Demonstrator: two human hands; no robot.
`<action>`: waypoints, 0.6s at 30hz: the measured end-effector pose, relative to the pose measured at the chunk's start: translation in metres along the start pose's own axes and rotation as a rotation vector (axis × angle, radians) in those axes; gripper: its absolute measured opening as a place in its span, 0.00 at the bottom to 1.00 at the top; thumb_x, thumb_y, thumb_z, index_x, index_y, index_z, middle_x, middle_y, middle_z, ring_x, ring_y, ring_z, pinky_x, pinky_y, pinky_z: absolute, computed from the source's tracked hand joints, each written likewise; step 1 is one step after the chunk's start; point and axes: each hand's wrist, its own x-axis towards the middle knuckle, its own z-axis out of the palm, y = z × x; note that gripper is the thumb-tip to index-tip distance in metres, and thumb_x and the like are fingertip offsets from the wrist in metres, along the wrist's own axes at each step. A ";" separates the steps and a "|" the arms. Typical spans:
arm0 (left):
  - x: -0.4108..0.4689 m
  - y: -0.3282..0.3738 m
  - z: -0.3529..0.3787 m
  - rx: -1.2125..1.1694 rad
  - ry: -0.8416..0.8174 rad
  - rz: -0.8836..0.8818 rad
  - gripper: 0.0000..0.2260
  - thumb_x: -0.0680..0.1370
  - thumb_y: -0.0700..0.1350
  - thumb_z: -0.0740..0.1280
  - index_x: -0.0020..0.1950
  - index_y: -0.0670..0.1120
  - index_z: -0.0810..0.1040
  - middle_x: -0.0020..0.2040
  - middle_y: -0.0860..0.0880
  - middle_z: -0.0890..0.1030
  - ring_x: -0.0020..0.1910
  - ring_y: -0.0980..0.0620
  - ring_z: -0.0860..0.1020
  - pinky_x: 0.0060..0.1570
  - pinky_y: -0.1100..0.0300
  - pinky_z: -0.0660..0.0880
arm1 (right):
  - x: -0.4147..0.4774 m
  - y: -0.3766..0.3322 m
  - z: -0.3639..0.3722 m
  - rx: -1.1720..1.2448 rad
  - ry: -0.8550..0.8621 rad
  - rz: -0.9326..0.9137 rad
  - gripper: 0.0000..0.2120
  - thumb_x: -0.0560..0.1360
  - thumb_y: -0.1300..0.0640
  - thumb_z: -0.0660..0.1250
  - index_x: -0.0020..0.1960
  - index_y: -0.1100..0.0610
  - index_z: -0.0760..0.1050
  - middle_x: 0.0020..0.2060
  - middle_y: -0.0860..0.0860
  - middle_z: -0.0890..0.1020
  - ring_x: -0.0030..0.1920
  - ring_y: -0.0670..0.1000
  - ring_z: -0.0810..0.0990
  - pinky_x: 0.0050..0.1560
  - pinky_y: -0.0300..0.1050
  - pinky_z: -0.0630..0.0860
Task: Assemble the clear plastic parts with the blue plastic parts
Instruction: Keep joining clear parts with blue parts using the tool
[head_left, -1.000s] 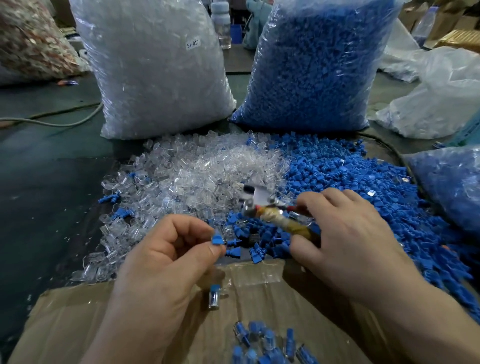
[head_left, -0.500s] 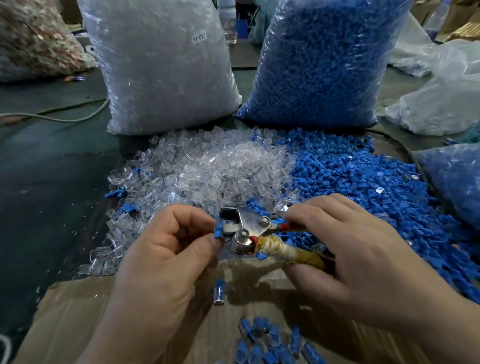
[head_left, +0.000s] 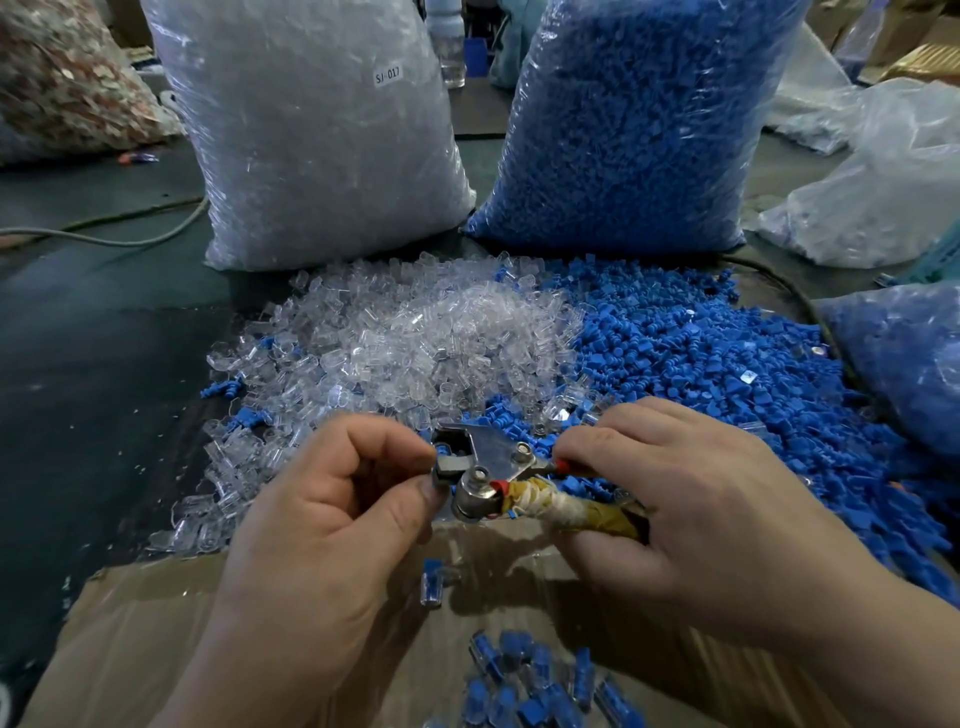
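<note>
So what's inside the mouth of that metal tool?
A small blue part sits in the tool's mouth, pinched by the left hand. That hand covers the rest, so anything else in there is hidden.

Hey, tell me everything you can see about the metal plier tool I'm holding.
The metal plier tool has a shiny steel head with round rivets and a notched mouth pointing left. One handle is wrapped in yellowed tape, and a red-covered one shows just above it. It is held roughly level above the cardboard edge. The right hand grips the handles, and the left hand pinches a blue part at its mouth.
</note>
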 end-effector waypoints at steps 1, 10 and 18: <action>0.000 0.001 0.000 -0.012 0.000 -0.004 0.11 0.61 0.56 0.72 0.42 0.56 0.82 0.36 0.46 0.82 0.31 0.55 0.79 0.30 0.65 0.77 | 0.000 -0.001 0.000 0.001 0.001 0.002 0.22 0.69 0.37 0.60 0.56 0.47 0.78 0.40 0.42 0.76 0.41 0.46 0.75 0.38 0.41 0.74; 0.000 -0.008 0.002 0.327 0.038 -0.042 0.09 0.71 0.46 0.73 0.46 0.61 0.80 0.35 0.54 0.83 0.34 0.55 0.80 0.34 0.62 0.77 | 0.000 0.007 0.008 -0.044 0.031 0.056 0.27 0.68 0.33 0.60 0.60 0.46 0.77 0.45 0.41 0.78 0.46 0.47 0.76 0.46 0.42 0.74; -0.001 -0.008 0.004 0.384 0.085 -0.095 0.11 0.73 0.46 0.72 0.46 0.64 0.79 0.36 0.56 0.84 0.35 0.55 0.81 0.34 0.64 0.73 | 0.001 0.017 0.005 0.032 -0.033 0.045 0.24 0.67 0.33 0.63 0.59 0.43 0.77 0.48 0.38 0.77 0.51 0.43 0.73 0.54 0.40 0.70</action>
